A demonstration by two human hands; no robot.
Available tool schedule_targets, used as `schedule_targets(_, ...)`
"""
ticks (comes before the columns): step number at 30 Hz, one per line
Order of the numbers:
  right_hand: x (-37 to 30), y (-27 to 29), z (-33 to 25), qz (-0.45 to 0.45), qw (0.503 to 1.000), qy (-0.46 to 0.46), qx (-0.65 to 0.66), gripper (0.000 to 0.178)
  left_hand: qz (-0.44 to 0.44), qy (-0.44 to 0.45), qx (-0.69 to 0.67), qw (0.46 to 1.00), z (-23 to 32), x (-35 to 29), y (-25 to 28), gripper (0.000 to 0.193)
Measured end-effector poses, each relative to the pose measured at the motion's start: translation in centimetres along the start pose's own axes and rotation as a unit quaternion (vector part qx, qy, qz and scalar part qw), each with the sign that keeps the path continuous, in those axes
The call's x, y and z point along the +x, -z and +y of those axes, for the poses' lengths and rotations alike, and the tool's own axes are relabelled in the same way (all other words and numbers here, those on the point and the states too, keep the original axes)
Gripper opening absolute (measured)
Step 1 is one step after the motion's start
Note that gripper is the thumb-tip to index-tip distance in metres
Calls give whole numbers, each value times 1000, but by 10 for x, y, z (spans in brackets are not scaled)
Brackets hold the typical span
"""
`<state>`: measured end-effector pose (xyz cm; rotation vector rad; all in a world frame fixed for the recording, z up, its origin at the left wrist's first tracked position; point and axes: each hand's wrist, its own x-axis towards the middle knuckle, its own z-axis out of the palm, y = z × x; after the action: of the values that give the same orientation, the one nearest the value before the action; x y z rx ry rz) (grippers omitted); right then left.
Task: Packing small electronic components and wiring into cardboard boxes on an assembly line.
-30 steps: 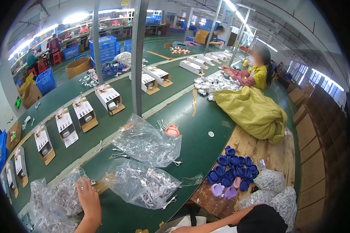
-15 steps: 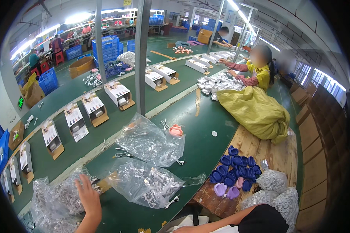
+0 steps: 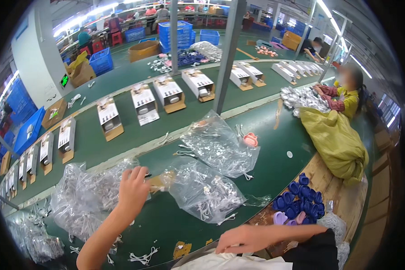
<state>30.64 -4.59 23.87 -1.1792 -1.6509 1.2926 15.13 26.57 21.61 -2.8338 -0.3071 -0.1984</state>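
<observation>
A: Near to far, quick; landmark's the middle cable bag (image 3: 207, 193), clear plastic, white cables inside; hands first.

B: Right hand (image 3: 240, 237), nearer us than that bag, over the white cloth (image 3: 238, 263); fingers curled down; can't tell whether they pinch anything; loose white cables (image 3: 144, 256) lie nearer and left of the bag, on the green bench (image 3: 279, 173).

A: Left hand?

B: Left hand (image 3: 134, 186), left of the middle cable bag; fingers half-bent at the edge of the left cable bag (image 3: 90, 189); can't tell from here whether it's gripping plastic or just resting.

A: Right of the landmark?

B: Dark blue moulded pieces (image 3: 281, 202), heaped on the wooden board (image 3: 346, 198); couple of lilac ones and a pink one at the near side.

A: Beyond it?

B: Far cable bag (image 3: 220, 144) just behind; coral piece (image 3: 250, 139) at its right edge; yellow-green sack (image 3: 335, 139) farther back, right; open white cartons (image 3: 166, 90) in a row behind; co-worker in yellow (image 3: 350, 103) far right, hands at a white heap (image 3: 303, 99); blue crates (image 3: 180, 36) way behind.
</observation>
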Motion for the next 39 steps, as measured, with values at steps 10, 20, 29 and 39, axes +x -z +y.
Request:
schedule_targets(10,155,139,39,285,919,30,-271,39,-74,92,-425,897,-19,71,7,18)
schedule_targets(20,204,184,77,248,958,-117,82,26,-48,127,-431,892,-50,158,-37,25)
schedule_targets(29,281,294,160,541,707,-232,-391,21,26,245,-335,910,-108,268,-124,25)
schedule_targets(39,293,349,217,557,694,-167,-425,12,102,135,-301,938,-79,290,-156,20)
